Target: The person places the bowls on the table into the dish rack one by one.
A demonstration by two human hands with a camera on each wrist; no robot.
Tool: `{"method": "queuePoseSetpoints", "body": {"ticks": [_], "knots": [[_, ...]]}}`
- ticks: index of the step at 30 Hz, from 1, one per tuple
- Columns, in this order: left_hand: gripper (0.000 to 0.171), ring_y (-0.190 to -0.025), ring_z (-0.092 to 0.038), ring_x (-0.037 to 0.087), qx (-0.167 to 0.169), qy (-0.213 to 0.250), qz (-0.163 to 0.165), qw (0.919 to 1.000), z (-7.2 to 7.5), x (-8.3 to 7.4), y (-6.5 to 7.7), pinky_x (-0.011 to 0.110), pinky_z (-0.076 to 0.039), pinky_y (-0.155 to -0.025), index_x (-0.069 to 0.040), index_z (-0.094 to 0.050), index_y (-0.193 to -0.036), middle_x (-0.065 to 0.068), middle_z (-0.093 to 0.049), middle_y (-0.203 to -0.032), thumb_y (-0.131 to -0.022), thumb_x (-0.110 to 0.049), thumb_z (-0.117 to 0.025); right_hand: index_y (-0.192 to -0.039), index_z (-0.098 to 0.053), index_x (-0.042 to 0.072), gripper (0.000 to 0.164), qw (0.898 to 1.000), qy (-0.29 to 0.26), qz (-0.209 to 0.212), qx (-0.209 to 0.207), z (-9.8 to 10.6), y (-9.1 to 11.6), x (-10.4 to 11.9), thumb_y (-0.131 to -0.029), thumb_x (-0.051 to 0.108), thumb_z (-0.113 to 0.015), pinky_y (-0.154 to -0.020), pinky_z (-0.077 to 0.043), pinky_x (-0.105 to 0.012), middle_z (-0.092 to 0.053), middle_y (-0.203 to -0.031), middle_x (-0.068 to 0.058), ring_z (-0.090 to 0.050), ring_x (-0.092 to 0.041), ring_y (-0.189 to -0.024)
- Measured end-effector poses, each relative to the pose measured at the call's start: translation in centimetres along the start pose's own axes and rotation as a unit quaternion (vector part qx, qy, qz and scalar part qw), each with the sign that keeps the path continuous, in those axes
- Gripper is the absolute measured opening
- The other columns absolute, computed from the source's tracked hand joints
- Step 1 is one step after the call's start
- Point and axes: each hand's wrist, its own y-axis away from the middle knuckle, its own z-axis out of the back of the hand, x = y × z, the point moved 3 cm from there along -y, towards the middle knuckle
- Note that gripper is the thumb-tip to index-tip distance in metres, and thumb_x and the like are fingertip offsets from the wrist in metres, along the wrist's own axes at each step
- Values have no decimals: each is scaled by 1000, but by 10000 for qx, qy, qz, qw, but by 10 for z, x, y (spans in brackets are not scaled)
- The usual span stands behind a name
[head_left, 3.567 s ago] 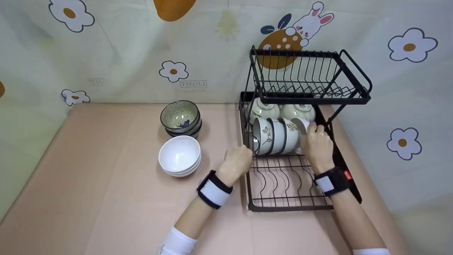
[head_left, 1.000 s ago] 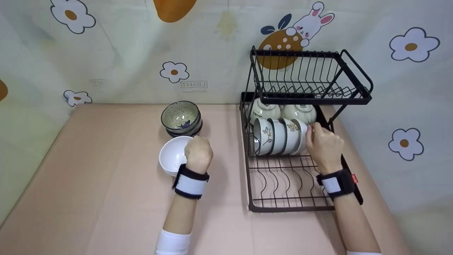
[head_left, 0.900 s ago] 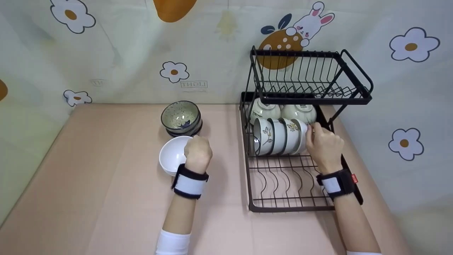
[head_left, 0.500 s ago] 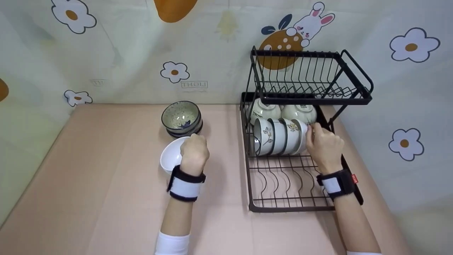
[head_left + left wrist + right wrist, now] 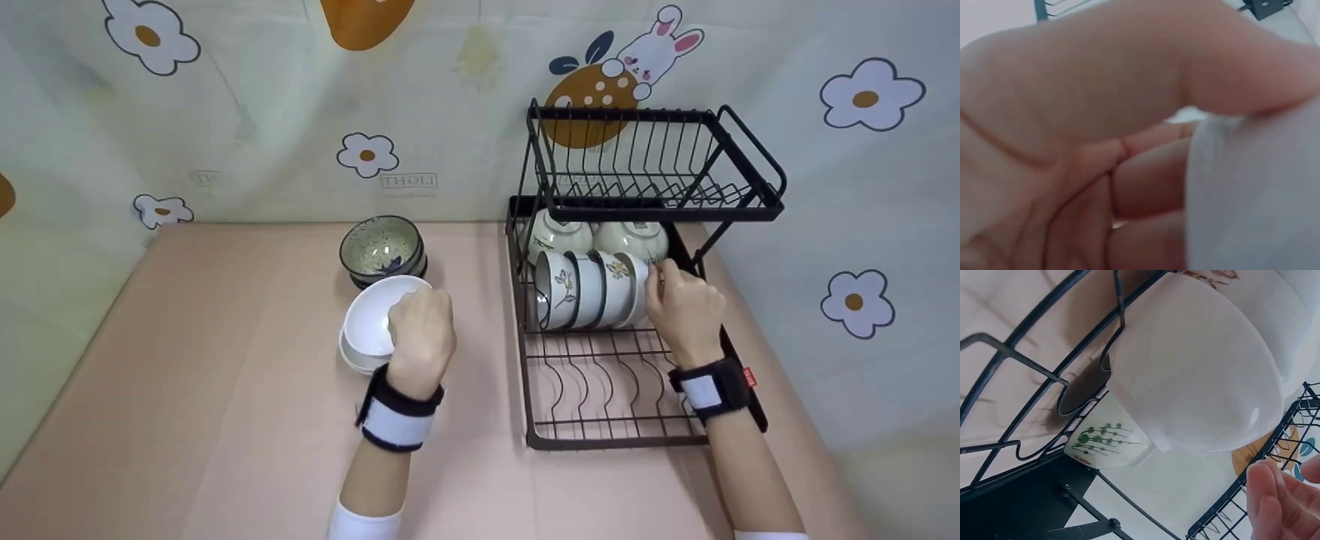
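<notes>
My left hand [image 5: 423, 330] pinches the rim of a white bowl [image 5: 371, 319]. That bowl is tilted and raised a little off the white bowls [image 5: 360, 361] stacked below it. In the left wrist view, my thumb and fingers [image 5: 1145, 185] lie on either side of its blurred wall [image 5: 1252, 197]. My right hand [image 5: 686, 307] stays beside another white bowl [image 5: 636, 292], which stands on edge at the right end of a row in the black dish rack [image 5: 611, 442]. In the right wrist view, loosely curled fingers [image 5: 1266, 500] show apart from this bowl [image 5: 1202, 371], holding nothing.
Several flowered bowls [image 5: 559, 289] stand on edge in the rack's lower tier, and two upturned bowls [image 5: 634, 238] sit behind them. The upper wire tier [image 5: 660, 210] overhangs the back. A stack of speckled dark-rimmed bowls [image 5: 381, 247] stands just behind the white stack.
My left hand has left the rack's side for the white stack, and has now lifted and tilted the top bowl. My right hand has shifted slightly right, then stayed still beside the racked white bowl.
</notes>
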Motion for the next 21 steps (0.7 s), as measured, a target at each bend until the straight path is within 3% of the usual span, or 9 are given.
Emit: {"method": "queuePoseSetpoints", "body": {"ticks": [5, 10, 12, 17, 21], "knots": [[8, -69, -69, 30, -546, -79, -302, 9980, 5, -10, 10, 42, -55, -54, -4, -71, -73, 9, -70, -73, -76, 0, -65, -77, -59, 0, 22, 10000, -31, -75, -7, 1, -2, 1, -90, 17, -54, -35, -24, -33, -45, -41, -11, -40, -29, -35], [7, -64, -67, 28, -1043, -205, -883, 9904, 8, -20, 15, 40, -52, -49, -6, -69, -72, 7, -68, -68, -77, -3, -66, -77, -59, 0, 22, 9998, -161, -89, 15, 3, -3, 3, -90, 17, -55, -36, -25, -32, -47, -43, -11, -40, -27, -35], [6, -61, -66, 27, -1248, -295, -1188, 9846, 7, -23, 15, 38, -50, -47, -8, -68, -71, 7, -67, -66, -75, -3, -67, -78, -60, 0, 22, 9997, -220, -78, -7, 5, -4, 5, -90, 17, -55, -36, -26, -33, -49, -44, -12, -41, -28, -35], [9, -55, -62, 22, -1386, -535, -1996, 9685, 2, -35, 13, 34, -49, -46, -10, -68, -78, 4, -67, -63, -73, -3, -70, -82, -64, 0, 19, 9978, -653, -74, 66, 8, -4, 11, -89, 15, -57, -37, -33, -36, -57, -50, -12, -47, -27, -39], [16, -51, -61, 19, -1480, -699, -2706, 9487, -1, -45, 13, 29, -48, -45, -13, -69, -83, 2, -67, -62, -71, -3, -73, -83, -67, 0, 15, 9913, -1245, -121, 412, 12, -5, 19, -89, 12, -60, -39, -34, -27, -58, -50, -8, -45, -16, -40]]}}
